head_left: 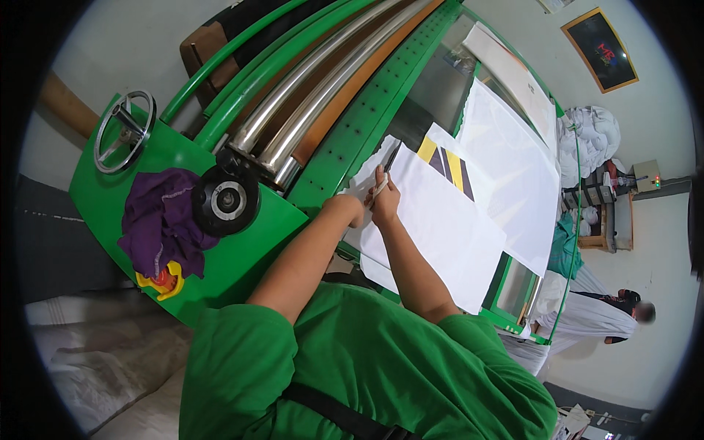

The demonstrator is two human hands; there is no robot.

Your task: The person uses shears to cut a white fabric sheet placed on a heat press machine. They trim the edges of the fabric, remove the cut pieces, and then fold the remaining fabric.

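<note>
In my right hand [386, 199] is a pair of scissors [380, 184], with pale handles and dark blades. My fingers are closed round the handles. The blades point away from me along the left side of a large white sheet [433, 235], whose edge there is uneven. Just left of the scissors, my left hand [349, 209] is closed at the sheet's edge, its fingertips mostly hidden. A yellow-and-dark striped patch [446, 166] shows at the far end of the sheet. Beyond it lies another white sheet [510, 176].
A green machine [367, 125] with shiny metal rollers [308, 95] stands to the left. On its side are a handwheel [126, 133], a black wheel [226, 200], a purple cloth [165, 220] and a yellow tape dispenser-like object [163, 281]. Another person [612, 312] is at the far right.
</note>
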